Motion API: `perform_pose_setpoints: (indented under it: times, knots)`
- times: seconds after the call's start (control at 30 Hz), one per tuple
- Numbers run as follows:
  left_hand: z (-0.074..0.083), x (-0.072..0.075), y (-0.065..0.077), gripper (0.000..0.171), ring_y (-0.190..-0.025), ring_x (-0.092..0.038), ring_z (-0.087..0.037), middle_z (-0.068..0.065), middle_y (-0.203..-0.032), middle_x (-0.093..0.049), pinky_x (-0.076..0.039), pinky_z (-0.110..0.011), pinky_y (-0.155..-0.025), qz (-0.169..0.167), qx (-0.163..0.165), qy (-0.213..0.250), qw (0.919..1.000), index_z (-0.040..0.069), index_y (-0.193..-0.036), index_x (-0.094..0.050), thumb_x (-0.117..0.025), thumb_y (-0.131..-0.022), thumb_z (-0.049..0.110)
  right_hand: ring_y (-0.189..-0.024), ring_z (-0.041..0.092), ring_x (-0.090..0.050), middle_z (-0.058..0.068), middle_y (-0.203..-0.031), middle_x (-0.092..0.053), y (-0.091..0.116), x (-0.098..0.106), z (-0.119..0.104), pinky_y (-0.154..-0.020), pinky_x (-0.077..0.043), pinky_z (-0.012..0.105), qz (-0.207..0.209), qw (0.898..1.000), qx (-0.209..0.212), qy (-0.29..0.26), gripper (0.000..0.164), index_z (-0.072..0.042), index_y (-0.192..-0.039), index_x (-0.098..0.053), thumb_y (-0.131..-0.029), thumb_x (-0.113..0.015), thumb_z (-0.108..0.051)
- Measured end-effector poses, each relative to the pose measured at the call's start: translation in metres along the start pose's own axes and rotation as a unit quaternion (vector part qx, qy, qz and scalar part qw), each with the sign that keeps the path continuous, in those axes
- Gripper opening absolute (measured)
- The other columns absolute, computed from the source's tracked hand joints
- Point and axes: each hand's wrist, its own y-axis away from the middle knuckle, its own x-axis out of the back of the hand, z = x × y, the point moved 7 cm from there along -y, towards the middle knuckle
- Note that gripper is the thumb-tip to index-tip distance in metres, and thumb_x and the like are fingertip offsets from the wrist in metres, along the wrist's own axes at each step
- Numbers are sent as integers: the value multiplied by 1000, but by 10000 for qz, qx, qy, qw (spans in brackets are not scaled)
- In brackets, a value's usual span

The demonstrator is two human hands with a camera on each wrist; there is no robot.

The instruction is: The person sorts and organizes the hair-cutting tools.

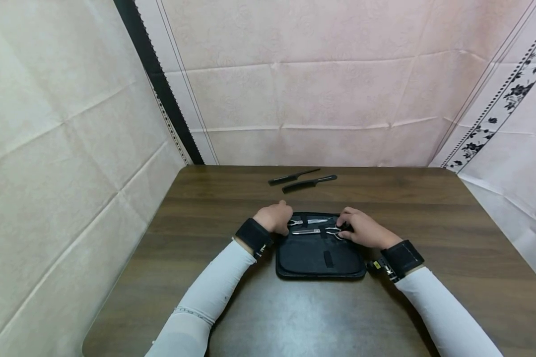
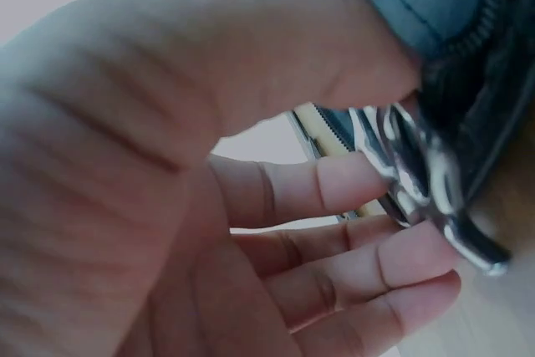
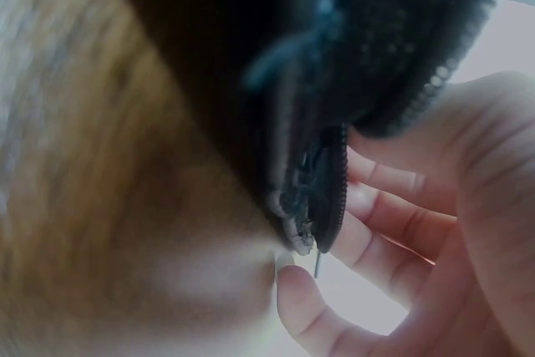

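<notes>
A black zip case [image 1: 321,263] lies unfolded on the table with two pairs of silver scissors in its upper half. The upper scissors [image 1: 317,221] point right, their handles at the case's left edge. My left hand [image 1: 274,218] pinches those handles; the left wrist view shows thumb and fingers about the shiny finger loops [image 2: 410,165]. Below lie the second scissors [image 1: 305,231], pointing left. My right hand [image 1: 362,228] grips near their handles at the right edge, thumb and fingertips on either side. In the right wrist view, the zipped edge [image 3: 334,198] hides part of that grip.
Two black combs, a nearer one [image 1: 308,184] and a farther one [image 1: 292,177], lie beyond the case near the table's back edge. The brown wooden table [image 1: 205,198] meets hanging pale cloth [image 1: 317,114] behind it. A small black strap [image 1: 328,259] sits on the case's lower half.
</notes>
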Motion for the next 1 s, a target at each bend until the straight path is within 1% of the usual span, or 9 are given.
perform_pose_setpoints:
  times: [0.23,0.37,0.5,0.67,0.83,1.0]
  knots:
    - [4,-1,4,43,-91,-59,-20,-17,-131,-54,-56,-37,-77,90,89,-82,9999,3,-133,-61,-72,-93,16,-94,18,-61,7,-108,-61,0,2,-1,-84,-53,42,38,10000,-42,-19,17,-4,-110,-72,-95,-76,-12]
    - [5,-3,4,43,-91,-58,-21,-17,-128,-54,-57,-38,-75,91,121,-162,9998,3,-135,-60,-70,-95,15,-94,18,-61,6,-108,-61,-1,1,0,-83,-53,41,55,10000,-59,-19,17,-4,-109,-73,-94,-77,-13]
    - [5,-4,3,42,-89,-58,-21,-16,-127,-53,-56,-37,-74,100,111,-143,9998,4,-135,-60,-70,-95,14,-94,18,-61,6,-107,-61,-1,-1,1,-84,-53,41,62,10000,-46,-16,17,-5,-109,-73,-94,-76,-12]
    - [6,-4,1,43,-92,-59,-20,-14,-126,-53,-56,-34,-75,132,-10,-240,9996,4,-134,-60,-72,-94,15,-95,18,-61,6,-108,-61,0,-1,0,-84,-54,41,28,10000,-33,-22,17,-5,-110,-73,-95,-76,-13]
    - [6,-2,1,46,-101,-60,-20,-14,-127,-55,-57,-35,-84,150,-151,-397,9990,4,-136,-60,-75,-94,19,-95,19,-61,6,-108,-61,0,1,0,-84,-53,42,12,10000,-63,-40,17,-4,-110,-73,-95,-76,-13]
    - [9,1,0,49,-108,-61,-21,-14,-128,-57,-56,-34,-92,227,-454,-518,9974,3,-136,-61,-76,-94,23,-95,19,-61,6,-108,-62,-1,1,1,-85,-54,42,3,9999,-101,-38,17,-4,-110,-73,-95,-76,-12]
